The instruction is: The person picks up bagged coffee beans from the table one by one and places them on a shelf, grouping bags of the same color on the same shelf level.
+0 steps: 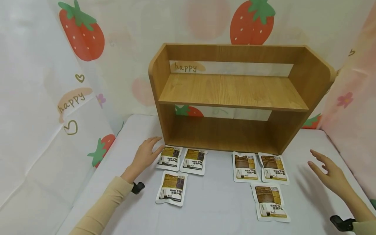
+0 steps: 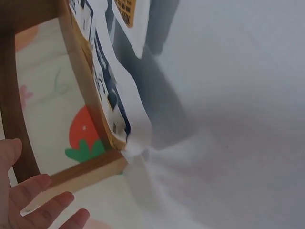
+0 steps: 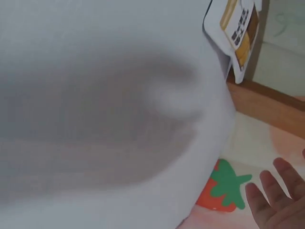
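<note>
Nearest the head camera, a beige sleeve (image 1: 100, 209) leads to the left hand (image 1: 144, 155), fingers apart, thumb right by three packets (image 1: 171, 188); whether it touches, I can't tell from here. The right hand (image 1: 332, 173), fingers parted too, hangs beside three more packets (image 1: 270, 201) before the wooden shelf (image 1: 235, 91). Left wrist view: fingers spread near the shelf. Right wrist view: fingers loose, well apart from the packets.

Head view high, facing forward-down; wrist views nearer; all share shelf (image 1: 235, 90).
</note>
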Motion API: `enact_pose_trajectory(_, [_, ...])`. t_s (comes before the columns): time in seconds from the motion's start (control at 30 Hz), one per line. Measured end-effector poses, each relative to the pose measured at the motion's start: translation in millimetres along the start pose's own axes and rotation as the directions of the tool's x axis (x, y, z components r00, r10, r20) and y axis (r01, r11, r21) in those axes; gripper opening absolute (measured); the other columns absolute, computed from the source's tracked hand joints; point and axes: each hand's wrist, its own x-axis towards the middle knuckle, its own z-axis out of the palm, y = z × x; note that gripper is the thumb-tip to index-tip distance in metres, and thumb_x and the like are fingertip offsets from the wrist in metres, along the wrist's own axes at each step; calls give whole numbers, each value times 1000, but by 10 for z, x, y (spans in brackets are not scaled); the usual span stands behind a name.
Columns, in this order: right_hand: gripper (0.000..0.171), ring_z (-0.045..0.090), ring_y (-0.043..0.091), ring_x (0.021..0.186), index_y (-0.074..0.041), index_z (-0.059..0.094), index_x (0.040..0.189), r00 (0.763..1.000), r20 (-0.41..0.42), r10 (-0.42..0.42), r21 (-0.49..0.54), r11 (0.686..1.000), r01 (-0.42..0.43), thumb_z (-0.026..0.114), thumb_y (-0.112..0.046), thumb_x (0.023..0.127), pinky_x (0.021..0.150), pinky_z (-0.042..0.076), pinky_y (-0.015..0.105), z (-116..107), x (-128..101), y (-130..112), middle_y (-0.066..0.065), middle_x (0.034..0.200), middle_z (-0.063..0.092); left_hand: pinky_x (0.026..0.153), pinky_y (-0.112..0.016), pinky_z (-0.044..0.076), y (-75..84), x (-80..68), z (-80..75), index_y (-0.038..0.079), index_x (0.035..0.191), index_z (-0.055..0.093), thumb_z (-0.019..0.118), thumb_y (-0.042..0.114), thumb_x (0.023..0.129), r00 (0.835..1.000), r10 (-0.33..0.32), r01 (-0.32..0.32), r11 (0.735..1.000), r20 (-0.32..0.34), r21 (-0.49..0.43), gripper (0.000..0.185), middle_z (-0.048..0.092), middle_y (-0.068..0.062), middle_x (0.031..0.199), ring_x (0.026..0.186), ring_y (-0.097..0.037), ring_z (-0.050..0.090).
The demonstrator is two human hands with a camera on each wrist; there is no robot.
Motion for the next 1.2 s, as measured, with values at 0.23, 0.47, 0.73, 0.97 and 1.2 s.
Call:
enact_pose_trajectory(0.23, [46,34,-28,102,-12,43,138,998,70,6,74,997,-11,54,-16,94,75,30,-4,13,-21,-71,-42,113,39,102,-48,37,174,-14,42,7,132,51,53,35,94,999,3,1,997,50,-82,47,51,-14,132,124,-31,45])
enact_pose_trajectory(0.47, [42,35,-27,103,-9,46,135,991,130,16,67,997,-25,53,-16,95,74,34,-2,75,-99,-68,-38,112,42,103,-47,37,319,3,120,10,133,49,55,34,93,994,22,-7,990,105,-142,48,49,-13,134,126,-31,43])
enact_pose_trajectory(0.73, [39,36,-26,100,-10,48,133,980,197,37,48,998,-47,52,-20,96,72,39,2,125,-206,-126,-24,113,54,103,-48,37,532,-1,270,9,135,48,56,34,92,983,44,-7,979,181,-202,50,47,-11,136,127,-30,42])
enact_pose_trajectory(0.97, [38,41,-23,99,-8,49,132,967,254,31,33,999,-40,51,-19,96,71,43,9,156,-276,-168,-7,110,63,102,-45,39,769,-95,441,13,138,45,54,40,92,966,90,-21,962,241,-272,54,45,-8,139,127,-27,43])
enact_pose_trajectory(1.2, [34,50,-16,96,-4,51,128,955,294,-32,73,997,11,50,-13,96,70,47,15,227,-332,-186,-2,104,67,102,-42,39,989,-207,555,10,137,46,53,40,93,947,147,-46,942,285,-333,54,48,-8,137,127,-26,43])
